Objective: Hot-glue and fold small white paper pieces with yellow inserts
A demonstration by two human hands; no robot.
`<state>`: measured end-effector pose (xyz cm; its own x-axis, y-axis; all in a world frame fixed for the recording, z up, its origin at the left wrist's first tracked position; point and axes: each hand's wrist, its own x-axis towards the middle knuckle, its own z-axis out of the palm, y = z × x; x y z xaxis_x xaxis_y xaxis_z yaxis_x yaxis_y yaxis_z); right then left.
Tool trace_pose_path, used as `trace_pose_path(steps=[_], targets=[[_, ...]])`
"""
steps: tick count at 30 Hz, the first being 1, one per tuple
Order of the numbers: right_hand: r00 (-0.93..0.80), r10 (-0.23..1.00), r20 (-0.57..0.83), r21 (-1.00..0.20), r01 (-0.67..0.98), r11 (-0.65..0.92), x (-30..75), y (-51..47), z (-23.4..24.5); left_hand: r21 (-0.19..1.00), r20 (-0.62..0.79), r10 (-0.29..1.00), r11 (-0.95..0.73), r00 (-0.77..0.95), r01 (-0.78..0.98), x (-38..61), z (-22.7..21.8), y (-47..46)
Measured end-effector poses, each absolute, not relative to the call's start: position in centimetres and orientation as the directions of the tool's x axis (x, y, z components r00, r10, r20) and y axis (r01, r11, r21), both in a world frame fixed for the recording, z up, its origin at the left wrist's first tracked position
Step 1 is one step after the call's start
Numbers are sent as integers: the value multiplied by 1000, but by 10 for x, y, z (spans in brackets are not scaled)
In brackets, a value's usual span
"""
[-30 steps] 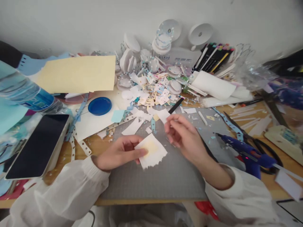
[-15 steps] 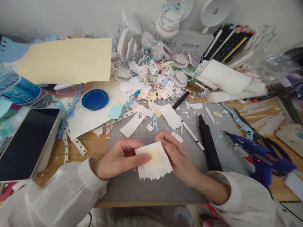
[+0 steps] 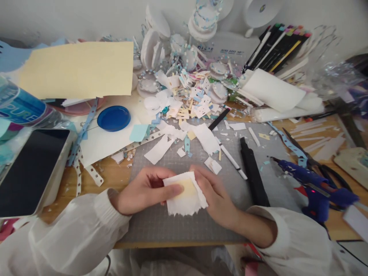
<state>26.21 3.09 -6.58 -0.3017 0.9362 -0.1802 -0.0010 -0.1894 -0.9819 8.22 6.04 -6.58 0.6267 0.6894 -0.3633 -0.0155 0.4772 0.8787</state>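
A small white paper piece [image 3: 186, 194] with a yellowish centre and a jagged lower edge is held just above the grey cutting mat [image 3: 184, 226]. My left hand [image 3: 143, 190] pinches its left side, thumb on top. My right hand [image 3: 216, 193] grips its right side with the fingers curled behind it. Both sleeves are white. Just beyond my right hand lie a small paper scrap [image 3: 213, 165], a white pen [image 3: 231, 158] and a black craft knife [image 3: 253, 172].
A heap of paper scraps [image 3: 186, 103] and white discs [image 3: 155, 50] fills the back. At left are a tablet [image 3: 31, 168], a water bottle [image 3: 20, 107], a blue lid [image 3: 114, 118] and a yellow sheet [image 3: 77, 69]. At right are a blue glue gun [image 3: 313, 184], scissors [image 3: 324, 168] and markers [image 3: 276, 46].
My right hand came down from the scrap pile, leaving the pen on the mat, and took hold of the paper's right side. The view tilted down a little.
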Motion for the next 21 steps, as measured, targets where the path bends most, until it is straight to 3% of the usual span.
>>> trace_pose_path(steps=[21], targets=[[-280,958,-70,-965,263,7,264,32,-70,915,-350,722,399,597,54,82,-66,59]])
